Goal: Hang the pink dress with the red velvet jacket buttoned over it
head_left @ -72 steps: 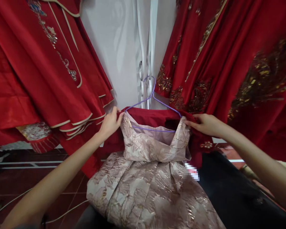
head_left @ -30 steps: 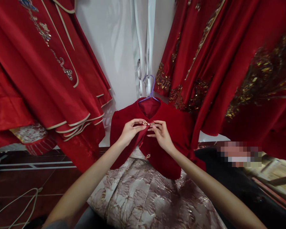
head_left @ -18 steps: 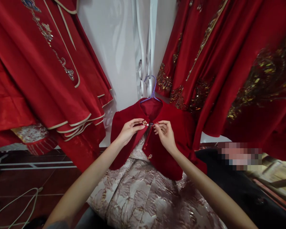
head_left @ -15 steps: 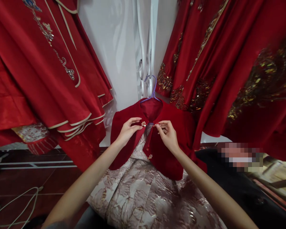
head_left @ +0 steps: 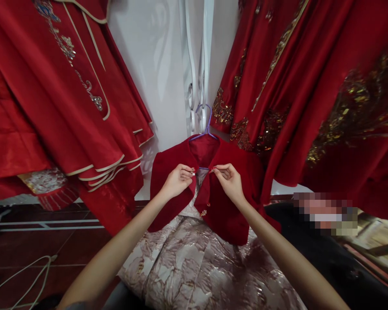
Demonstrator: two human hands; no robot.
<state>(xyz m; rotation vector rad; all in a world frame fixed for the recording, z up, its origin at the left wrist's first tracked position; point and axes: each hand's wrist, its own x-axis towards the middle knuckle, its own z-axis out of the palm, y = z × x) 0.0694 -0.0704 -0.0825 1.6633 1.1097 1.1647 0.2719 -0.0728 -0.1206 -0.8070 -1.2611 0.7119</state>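
Note:
A short red velvet jacket (head_left: 233,202) hangs on a purple hanger (head_left: 206,122) over a pale pink brocade dress (head_left: 197,267). My left hand (head_left: 178,180) pinches the jacket's left front edge at the collar, by a small pearl button. My right hand (head_left: 230,181) pinches the right front edge opposite it. The two edges are slightly apart, showing the dress between them. A second pearl button (head_left: 203,212) sits lower on the jacket front.
Red embroidered gowns hang at the left (head_left: 58,99) and right (head_left: 310,94). A white cabinet door (head_left: 168,69) with curved handles stands behind the hanger. A pale cable (head_left: 26,275) lies on the dark red tiled floor. Black fabric (head_left: 313,258) lies at lower right.
The jacket fronts, open over the dress at first, were drawn together at the collar. In the last half second my hands moved slightly apart and the collar edges separated.

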